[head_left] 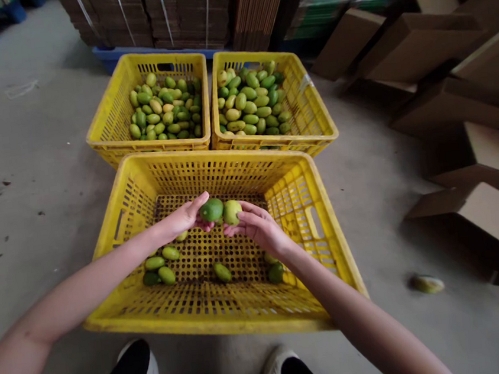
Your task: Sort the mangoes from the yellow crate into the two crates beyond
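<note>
My left hand (194, 214) holds a dark green, oval, lemon-like fruit (211, 209) between its thumb and fingers. In my right hand (256, 225) is a paler yellow-green fruit (232, 212), its fingers curled round the side. The two fruits are side by side above the near yellow crate (228, 326). Down in that crate, several more green fruits (166, 275) lie at the left. One fruit (222, 272) rests near the middle of its holed floor. Another dark green fruit (276, 272) sits to the right, partly beside my right forearm.
Two yellow crates, left (106, 116) and right (312, 106), stand behind, holding many green and yellowish fruits. Bundled flat cardboard (189, 15) is stacked on a blue pallet (106, 58). Open cardboard boxes (493, 215) crowd the right side. A single fruit (428, 283) lies on the floor.
</note>
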Available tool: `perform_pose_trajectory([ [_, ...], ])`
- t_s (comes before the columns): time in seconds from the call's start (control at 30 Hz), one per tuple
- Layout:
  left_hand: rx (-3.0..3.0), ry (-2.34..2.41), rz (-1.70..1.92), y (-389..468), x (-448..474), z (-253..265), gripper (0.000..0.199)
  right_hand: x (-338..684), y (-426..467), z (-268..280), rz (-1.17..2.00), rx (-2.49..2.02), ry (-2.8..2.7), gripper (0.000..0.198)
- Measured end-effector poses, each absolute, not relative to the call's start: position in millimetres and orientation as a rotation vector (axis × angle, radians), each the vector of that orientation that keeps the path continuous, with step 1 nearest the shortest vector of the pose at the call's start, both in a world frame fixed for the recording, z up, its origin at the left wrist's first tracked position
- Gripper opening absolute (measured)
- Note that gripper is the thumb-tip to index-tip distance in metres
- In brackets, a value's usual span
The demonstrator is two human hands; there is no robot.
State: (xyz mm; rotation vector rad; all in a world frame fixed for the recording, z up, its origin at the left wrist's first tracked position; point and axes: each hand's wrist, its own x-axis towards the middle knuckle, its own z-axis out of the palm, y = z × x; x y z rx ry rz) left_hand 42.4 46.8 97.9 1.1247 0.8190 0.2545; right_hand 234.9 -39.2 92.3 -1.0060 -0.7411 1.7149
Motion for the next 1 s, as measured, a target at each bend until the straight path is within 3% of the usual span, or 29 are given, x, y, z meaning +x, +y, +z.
perform_pose_trajectory([
  [0.17,1.322,0.793,0.364,42.6,44.0,101.6,0.054,234.7,-38.2,90.2,1.495,-1.056,-0.889,0.056],
  [0.43,1.446,0.826,0.529,36.4,45.9,99.5,0.055,232.1,-40.8,87.4,1.042,-1.149,-1.099,0.066],
  [0.63,1.420,0.851,0.598,40.9,45.6,101.8,0.054,231.2,-40.7,87.5,1.037,-1.179,-1.120,0.043],
  [1.0,1.327,0.866,0.659,38.1,46.2,101.5,0.051,229.4,-43.5,91.0,1.071,-1.168,-1.069,0.049],
])
